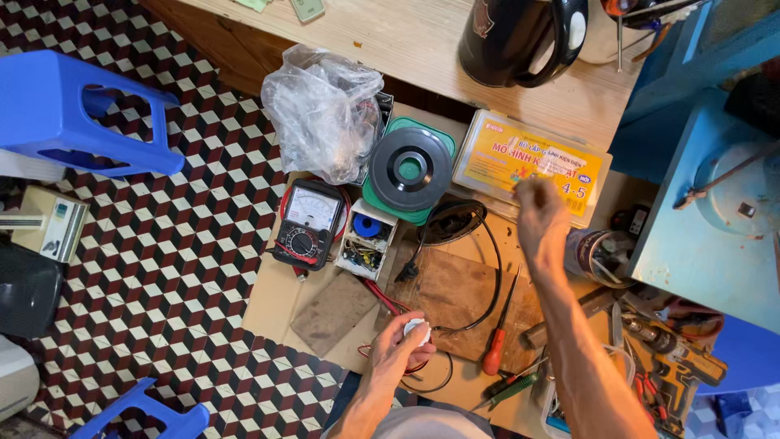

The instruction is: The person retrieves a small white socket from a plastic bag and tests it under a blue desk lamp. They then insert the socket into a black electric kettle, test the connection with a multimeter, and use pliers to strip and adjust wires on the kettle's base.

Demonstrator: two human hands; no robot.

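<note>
My left hand (pixel 398 348) is closed around a small white round part (pixel 418 328), low over the cardboard work surface (pixel 276 301). A black cable (pixel 492 268) loops from that part toward a dark round base (pixel 449 221). My right hand (pixel 540 213) is stretched forward and blurred, hovering at the near edge of a clear plastic kit box with a yellow and orange label (pixel 532 161). I cannot tell whether its fingers hold anything. A red-handled screwdriver (pixel 497 340) lies between my arms on a wooden board (pixel 455 293).
An analog multimeter (pixel 307 223), a small white parts box (pixel 366 239), a black spool on a green lid (pixel 410 167) and a crumpled plastic bag (pixel 323 106) sit ahead. A black kettle (pixel 520 36) stands on the wooden bench. A cordless drill (pixel 674 358) lies right. Blue stools (pixel 77 110) stand left.
</note>
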